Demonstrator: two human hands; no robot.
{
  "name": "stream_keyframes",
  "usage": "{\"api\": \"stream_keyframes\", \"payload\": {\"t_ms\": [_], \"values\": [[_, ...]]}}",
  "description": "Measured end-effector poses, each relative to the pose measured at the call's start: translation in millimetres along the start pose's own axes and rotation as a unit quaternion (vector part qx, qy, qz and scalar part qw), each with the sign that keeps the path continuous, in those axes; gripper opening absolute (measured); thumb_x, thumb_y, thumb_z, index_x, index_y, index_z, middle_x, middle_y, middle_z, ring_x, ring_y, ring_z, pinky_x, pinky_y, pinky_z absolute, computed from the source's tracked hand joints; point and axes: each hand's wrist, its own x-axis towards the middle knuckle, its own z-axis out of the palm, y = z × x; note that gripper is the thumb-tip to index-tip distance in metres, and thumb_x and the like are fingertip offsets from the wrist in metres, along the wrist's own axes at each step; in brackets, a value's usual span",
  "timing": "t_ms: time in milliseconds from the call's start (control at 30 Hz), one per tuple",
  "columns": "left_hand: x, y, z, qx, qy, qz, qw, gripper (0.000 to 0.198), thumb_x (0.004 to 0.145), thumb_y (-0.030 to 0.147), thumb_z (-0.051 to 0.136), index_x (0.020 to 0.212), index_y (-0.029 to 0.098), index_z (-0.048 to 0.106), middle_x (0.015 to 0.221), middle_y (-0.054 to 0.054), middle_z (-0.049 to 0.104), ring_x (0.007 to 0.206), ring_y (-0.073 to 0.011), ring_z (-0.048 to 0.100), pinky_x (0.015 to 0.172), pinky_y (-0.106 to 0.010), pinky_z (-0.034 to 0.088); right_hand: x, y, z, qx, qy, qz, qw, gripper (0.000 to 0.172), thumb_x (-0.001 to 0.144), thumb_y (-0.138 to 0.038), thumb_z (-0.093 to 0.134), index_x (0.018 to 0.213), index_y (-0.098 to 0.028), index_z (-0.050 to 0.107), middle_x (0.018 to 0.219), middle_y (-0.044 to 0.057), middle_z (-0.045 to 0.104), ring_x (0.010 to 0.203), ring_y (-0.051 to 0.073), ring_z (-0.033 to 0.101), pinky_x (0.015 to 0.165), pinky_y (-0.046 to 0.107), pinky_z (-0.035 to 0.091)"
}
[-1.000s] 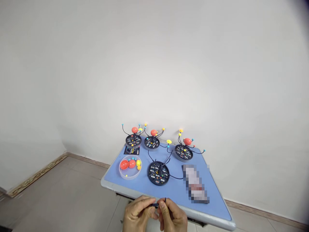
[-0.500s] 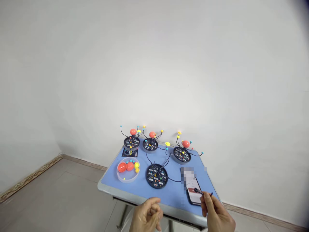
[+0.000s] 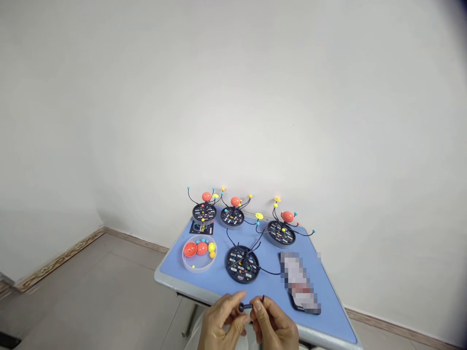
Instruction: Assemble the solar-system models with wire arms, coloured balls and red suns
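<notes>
My right hand [image 3: 275, 323] pinches a short dark plastic rod with a ring-shaped end [image 3: 245, 306] between thumb and fingers. The ring end points left, towards my left hand [image 3: 223, 322]. My left thumb and forefinger are apart on either side of that ring; whether they touch it is unclear. Both hands are at the table's near edge. Just beyond them lies a round black base [image 3: 242, 265] of a solar system model, with several thin curved arms and no balls on them. Left of it, a clear round tray [image 3: 200, 267] holds red half-shells and small yellow, orange and blue balls.
Three solar system models with red centre balls [image 3: 206, 197] [image 3: 235, 201] [image 3: 287, 217] stand along the back, near the wall. A dark printed card [image 3: 197, 228] lies by the left one. A phone [image 3: 301, 291], partly blurred, lies on the blue table [image 3: 175, 265] at the right.
My right hand has moved left from over the phone, bringing the rod beside my left hand. The view has shifted slightly, so the table sits a little further right.
</notes>
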Motion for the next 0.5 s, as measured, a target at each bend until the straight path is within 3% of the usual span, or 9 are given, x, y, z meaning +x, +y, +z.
{"api": "stream_keyframes", "payload": {"t_ms": [67,167,267,500], "values": [[1.5,4.4,-3.8,0.004,0.017,-0.005,1.000,0.036,0.090,0.049,0.062,0.115,0.023,0.071,0.076,-0.002,0.067,0.056,-0.0120,0.064,0.051,-0.018,0.056,2.8,-1.9,-0.1,0.003,-0.002,-0.008,1.000,0.052,0.074,-0.068,0.066,0.061,-0.018,0.067,0.048,-0.004,0.051,0.038,0.008,0.038,0.038,0.020,0.031],[9.9,15.8,-10.9,0.038,-0.003,0.048,0.998,0.022,0.094,0.038,0.059,0.098,0.023,0.075,0.068,-0.001,0.066,0.050,-0.0106,0.061,0.052,-0.018,0.054,5.9,-3.3,1.5,-0.001,-0.011,-0.020,1.000,0.051,0.075,-0.067,0.065,0.059,-0.018,0.065,0.049,-0.004,0.051,0.039,0.008,0.039,0.038,0.020,0.031],[19.3,26.7,-15.6,0.059,-0.022,0.075,0.995,0.020,0.094,0.032,0.059,0.090,0.021,0.075,0.059,0.000,0.061,0.048,-0.0113,0.060,0.050,-0.018,0.051,7.2,-4.8,4.1,-0.016,-0.009,-0.035,0.999,0.051,0.076,-0.066,0.065,0.058,-0.018,0.066,0.050,-0.003,0.052,0.039,0.009,0.042,0.037,0.020,0.032],[26.3,23.9,-15.1,0.054,-0.049,0.012,0.997,0.022,0.093,0.032,0.058,0.085,0.019,0.073,0.067,-0.001,0.060,0.051,-0.0099,0.057,0.048,-0.015,0.050,11.5,-10.9,6.8,0.004,-0.012,-0.023,1.000,0.048,0.073,-0.064,0.069,0.062,-0.018,0.070,0.052,-0.003,0.054,0.041,0.009,0.045,0.038,0.019,0.037]]}}
